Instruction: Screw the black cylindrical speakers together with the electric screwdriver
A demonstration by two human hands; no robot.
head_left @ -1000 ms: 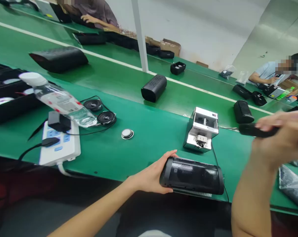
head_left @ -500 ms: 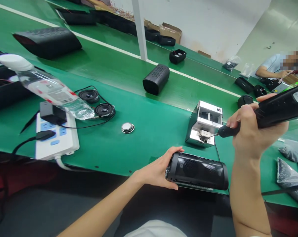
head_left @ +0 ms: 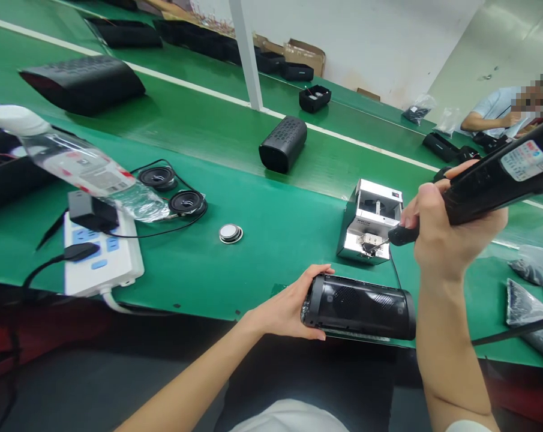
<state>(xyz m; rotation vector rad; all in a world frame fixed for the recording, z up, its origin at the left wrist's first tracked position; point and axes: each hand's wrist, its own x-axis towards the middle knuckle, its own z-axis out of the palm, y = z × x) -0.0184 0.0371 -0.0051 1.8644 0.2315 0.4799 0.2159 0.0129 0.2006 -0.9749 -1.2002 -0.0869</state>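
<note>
My left hand (head_left: 293,306) is wrapped round the left end of a black speaker (head_left: 365,306), which lies on its side at the table's front edge. A black electric screwdriver (head_left: 491,180) is in my right hand (head_left: 455,228), its bit pointing left and down. The bit's tip reaches the front opening of a small silver-and-black screw feeder (head_left: 372,222) standing behind the speaker. Whether a screw sits on the tip is too small to tell.
Left are a power strip (head_left: 125,258), a plastic bottle (head_left: 86,162), two loose speaker drivers (head_left: 185,203) and small silver discs (head_left: 230,233). Black speaker housings (head_left: 284,144) stand on the green belt, behind a white post (head_left: 248,60). A person (head_left: 491,111) sits far right.
My right hand and the electric screwdriver have shifted slightly left, with the bit further into the screw feeder's front. My left hand still holds the speaker; the view has shifted slightly.
</note>
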